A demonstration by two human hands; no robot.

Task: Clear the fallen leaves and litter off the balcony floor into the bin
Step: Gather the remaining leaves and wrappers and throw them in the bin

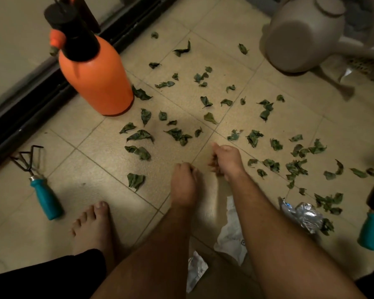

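Both hands are held low over the tiled floor [99,160]: the right hand [226,159] is curled around what appear to be gathered leaves, while the left hand [185,182] is curled, its contents not discernible. Most leaves [140,135] lie scattered from centre to right, with crumpled foil [304,216] and paper scraps [232,236] near; no bin is visible, so the task is judged barely begun.

i see open tile just ahead of both hands, with leaves [177,134] strewn over the floor [91,169] beyond. the orange sprayer [95,76] blocks the far left, the grey watering can [300,33] the far right. a hand rake [41,186] lies left, a trowel [371,221] and crumpled foil [304,216] right.
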